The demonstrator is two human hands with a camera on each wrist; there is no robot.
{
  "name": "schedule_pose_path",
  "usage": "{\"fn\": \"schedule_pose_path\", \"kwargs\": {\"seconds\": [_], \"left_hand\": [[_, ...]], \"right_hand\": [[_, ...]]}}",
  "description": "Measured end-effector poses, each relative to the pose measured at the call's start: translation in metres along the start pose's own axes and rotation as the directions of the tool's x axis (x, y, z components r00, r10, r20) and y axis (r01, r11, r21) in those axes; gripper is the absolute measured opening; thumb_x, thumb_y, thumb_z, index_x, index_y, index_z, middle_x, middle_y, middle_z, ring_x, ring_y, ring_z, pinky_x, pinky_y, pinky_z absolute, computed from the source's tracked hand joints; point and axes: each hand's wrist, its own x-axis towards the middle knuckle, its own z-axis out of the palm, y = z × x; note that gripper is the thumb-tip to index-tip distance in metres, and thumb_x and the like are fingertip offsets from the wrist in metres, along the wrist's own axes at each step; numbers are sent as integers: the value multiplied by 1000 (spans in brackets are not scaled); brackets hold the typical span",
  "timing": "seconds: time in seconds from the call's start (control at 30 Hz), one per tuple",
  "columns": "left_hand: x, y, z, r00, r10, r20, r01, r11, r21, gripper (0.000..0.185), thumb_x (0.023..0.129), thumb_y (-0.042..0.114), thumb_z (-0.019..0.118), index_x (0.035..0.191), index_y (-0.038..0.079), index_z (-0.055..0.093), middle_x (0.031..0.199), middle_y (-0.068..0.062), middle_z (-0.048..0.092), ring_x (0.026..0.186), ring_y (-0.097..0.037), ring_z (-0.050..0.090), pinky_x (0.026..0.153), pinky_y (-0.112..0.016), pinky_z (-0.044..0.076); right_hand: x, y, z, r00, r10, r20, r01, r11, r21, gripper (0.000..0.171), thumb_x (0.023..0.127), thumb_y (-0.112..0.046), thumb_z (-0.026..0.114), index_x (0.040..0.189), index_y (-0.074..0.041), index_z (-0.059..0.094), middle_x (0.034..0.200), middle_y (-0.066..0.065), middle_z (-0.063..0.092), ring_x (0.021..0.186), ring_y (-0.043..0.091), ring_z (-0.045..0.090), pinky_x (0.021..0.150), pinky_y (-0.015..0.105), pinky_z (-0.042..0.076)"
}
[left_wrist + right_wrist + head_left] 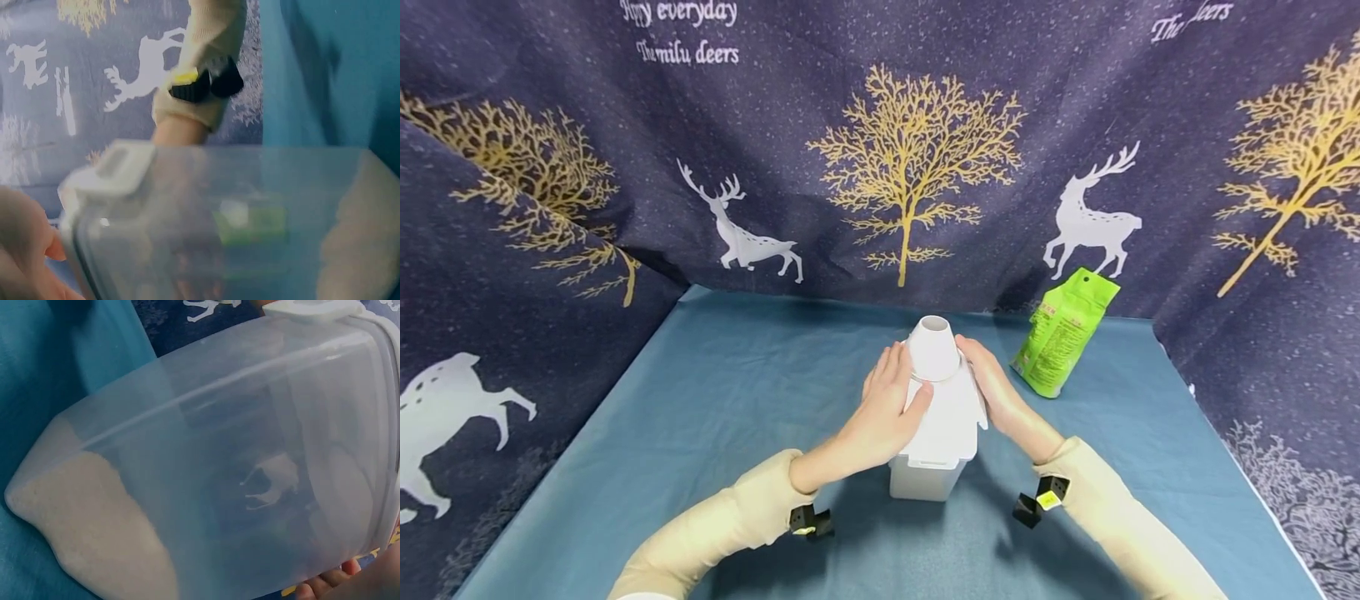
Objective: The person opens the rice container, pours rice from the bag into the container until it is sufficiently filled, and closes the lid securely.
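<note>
Hands are being pressed flat against a translucent plastic container [934, 450] standing mid-counter [700, 392]: the left hand [883, 408] on its left side, the right hand [996, 392] on its right, fingers straight and reaching up to the white funnel [933, 346] seated on the lid. White grain [94, 519] is being shown inside the container. A green packet [1063, 332] is being propped up just right of the hands, farther back.

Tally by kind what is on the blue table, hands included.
Clear plastic container with white lid: 1
White cup on that lid: 1
Green pouch: 1
Hands, left hand and right hand, against the container: 2
Total: 5
</note>
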Motion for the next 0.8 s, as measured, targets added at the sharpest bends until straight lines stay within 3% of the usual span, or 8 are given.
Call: {"fn": "schedule_pose_path", "kwargs": {"seconds": [0.3,0.57,0.8], "left_hand": [[-8,10,4,998,44,45,-46,998,43,74,101,40,37,153,-1,5,161,-20,-7,151,-32,-5,119,-55,-1],[-5,8,5,996,60,60,-67,990,121,80,99,44,41,153,-3,5,161,-21,-5,150,-34,-4,119,-57,3],[-3,9,4,996,58,63,-70,974,216,99,89,56,54,153,-3,7,161,-22,0,151,-32,2,120,-53,8]], "right_hand": [[4,2,-5,991,12,131,-28,993,117,41,101,-50,35,116,-15,52,96,-7,63,86,6,64,77,24,54],[1,-1,-5,993,21,114,-34,993,111,38,101,-49,38,110,-16,55,95,-7,62,84,7,63,76,23,53],[0,-1,-7,993,2,115,-19,989,144,32,102,-45,38,104,-20,57,95,-8,60,86,6,60,76,22,52]]}}
